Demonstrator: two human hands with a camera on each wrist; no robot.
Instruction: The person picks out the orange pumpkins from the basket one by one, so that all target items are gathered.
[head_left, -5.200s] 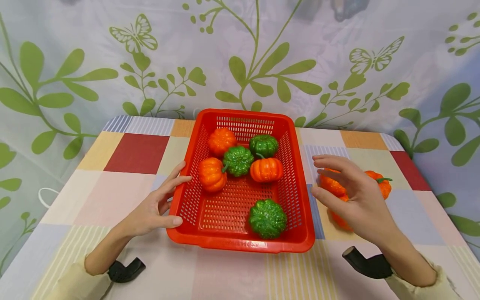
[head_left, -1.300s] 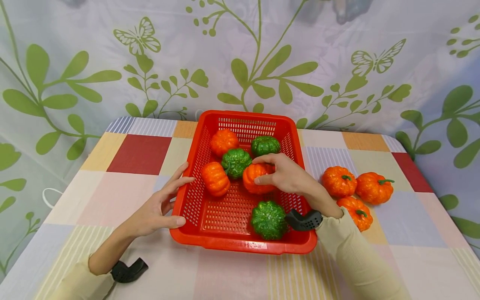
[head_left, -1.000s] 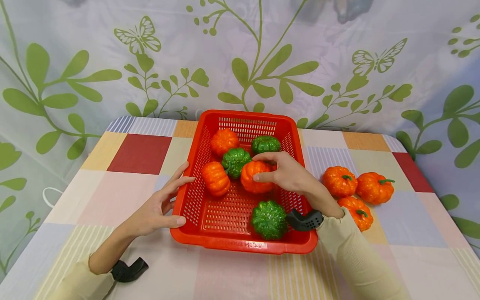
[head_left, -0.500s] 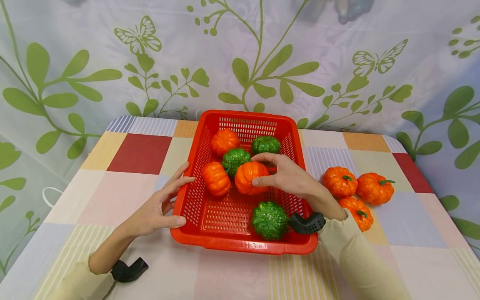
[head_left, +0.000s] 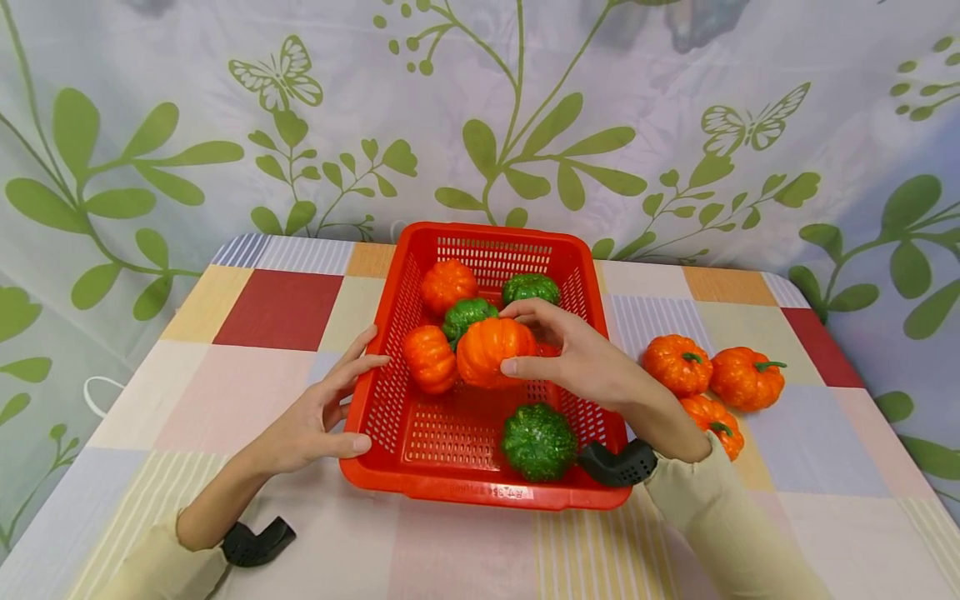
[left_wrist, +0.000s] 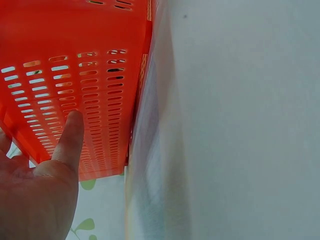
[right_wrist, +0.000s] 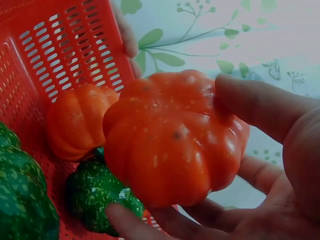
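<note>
One checked table (head_left: 217,387) bears a red basket (head_left: 483,490), reaching to the table's far edge. At the basket's left edge the left hand (head_left: 303,421) rests, fingers spread and nearly straight. The right hand (head_left: 588,362) reaches over the basket's right edge, half closed, thumb and fingers gripping an orange pumpkin (head_left: 491,354). Squat, without a clear long axis, that pumpkin lies leftward from the right palm, over the basket's middle, partly hiding a green pumpkin (head_left: 465,313) in the head view.

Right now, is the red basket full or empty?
Neither: the basket is partly filled. Green pumpkins and orange pumpkins lie inside, but bare floor shows.
</note>
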